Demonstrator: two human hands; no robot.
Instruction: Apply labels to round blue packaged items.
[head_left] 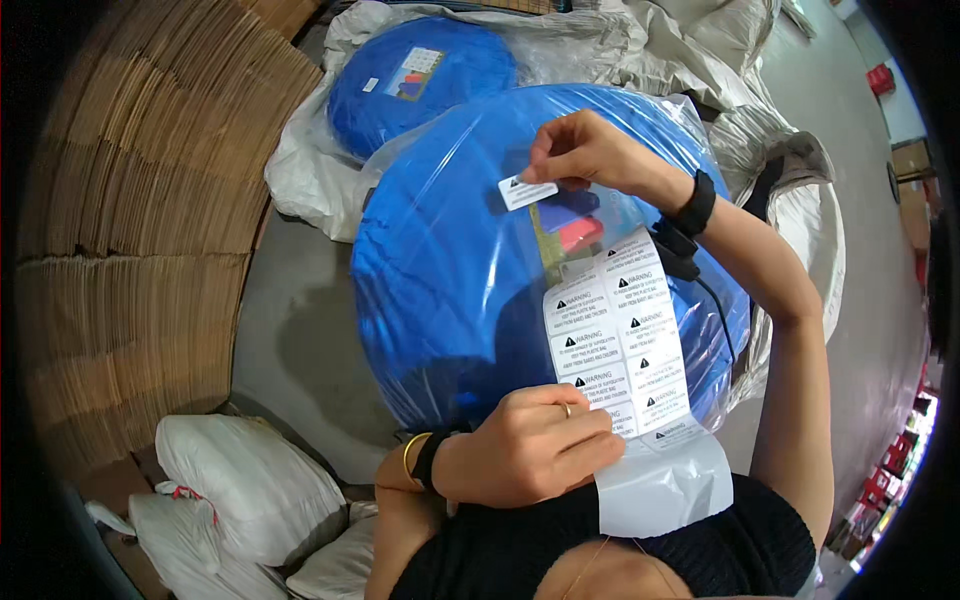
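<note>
Left hand (535,445) gripped the lower end of a white sticker sheet (625,340), fingers curled shut around it. Sheet lay draped over a large round blue item in clear plastic wrap (450,270), directly before the person. Right hand (580,150) pinched one small white sticker (527,191) between thumb and fingertips, against the wrap near its top. Second wrapped blue item (420,75) behind. Stacked cardboard (140,200) on the left.

I see grey concrete floor (300,330) w/ stacked flat cardboard (140,200) on left. White sacks (250,490) lower left, daylight far right.
</note>
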